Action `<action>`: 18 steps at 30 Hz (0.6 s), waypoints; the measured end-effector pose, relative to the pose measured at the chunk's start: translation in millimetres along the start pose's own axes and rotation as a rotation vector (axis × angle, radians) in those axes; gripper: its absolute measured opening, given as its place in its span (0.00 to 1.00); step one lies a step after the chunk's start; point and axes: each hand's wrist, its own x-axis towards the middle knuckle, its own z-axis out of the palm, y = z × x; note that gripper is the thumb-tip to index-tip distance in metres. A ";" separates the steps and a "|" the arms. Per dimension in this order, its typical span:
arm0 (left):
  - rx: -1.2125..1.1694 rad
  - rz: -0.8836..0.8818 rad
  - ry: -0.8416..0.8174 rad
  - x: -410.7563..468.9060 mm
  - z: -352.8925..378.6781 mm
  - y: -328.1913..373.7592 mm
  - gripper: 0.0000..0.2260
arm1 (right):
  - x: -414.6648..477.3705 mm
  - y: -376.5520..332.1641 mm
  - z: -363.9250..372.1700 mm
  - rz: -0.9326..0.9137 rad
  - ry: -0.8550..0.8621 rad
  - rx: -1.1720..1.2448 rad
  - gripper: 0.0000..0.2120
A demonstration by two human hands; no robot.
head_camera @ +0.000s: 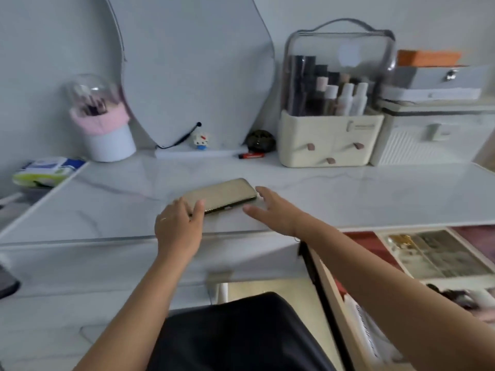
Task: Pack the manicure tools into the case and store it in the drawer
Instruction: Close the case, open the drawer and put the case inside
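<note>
A flat beige manicure case point(222, 195) lies closed on the white marble tabletop point(348, 199), near its front edge. My left hand point(178, 223) grips the case's left end, thumb on the front edge and fingers on top. My right hand point(270, 210) hovers at the case's right end with fingers spread, holding nothing. An open drawer point(428, 258) juts out at the lower right, below the tabletop, with jewellery and other items inside. No loose manicure tools are in sight.
Along the back stand a curved mirror point(192, 70), a pink-and-white brush holder point(107, 129), a cream cosmetics organiser point(332, 124) with bottles and stacked boxes point(434, 108). A small figurine point(201, 141), a red marker point(251, 155) and wet wipes point(45, 171) lie about.
</note>
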 end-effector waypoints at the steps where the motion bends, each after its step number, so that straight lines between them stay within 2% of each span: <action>1: 0.033 -0.025 -0.018 4.4 0.6 -2.2 0.17 | 15.2 -2.7 4.2 0.020 0.017 0.006 0.35; 4: 0.060 -0.056 -0.090 11.0 4.3 0.0 0.19 | 43.7 -7.9 11.1 0.069 0.059 0.052 0.36; 7: -0.025 -0.077 -0.139 8.4 4.9 9.3 0.27 | 49.5 -3.2 11.7 0.091 0.063 0.210 0.30; 8: -0.064 -0.071 -0.154 5.0 4.1 13.7 0.27 | 43.8 -1.9 7.4 0.095 0.064 0.274 0.27; 11: -0.244 -0.048 -0.225 -11.2 5.7 37.2 0.25 | 17.2 9.3 -15.9 0.094 0.101 0.499 0.27; 14: -0.392 -0.002 -0.297 -31.8 18.3 75.6 0.25 | -28.5 33.5 -52.1 0.100 0.192 0.698 0.36; 16: -0.454 0.028 -0.375 -47.9 32.4 104.4 0.25 | -61.9 59.9 -75.4 0.106 0.263 0.736 0.46; 18: -0.524 0.071 -0.476 -67.1 50.8 133.0 0.26 | -98.6 88.2 -97.6 0.141 0.358 0.749 0.48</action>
